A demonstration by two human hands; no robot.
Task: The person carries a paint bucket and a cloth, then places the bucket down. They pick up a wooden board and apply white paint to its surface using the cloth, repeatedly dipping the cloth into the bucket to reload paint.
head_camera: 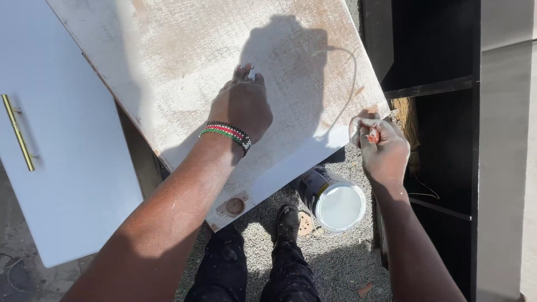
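While my left hand (241, 106) pinches a small white piece flat against the sanded panel (184, 61), my right hand (383, 148), fingers curled, grips the panel's near corner.

Harsh sunlight, hard shadows on panel (184, 61), sharp.

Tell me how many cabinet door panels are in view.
2. A worn, sanded panel under the left hand, and a clean white panel with a brass handle at left. Others may be hidden.
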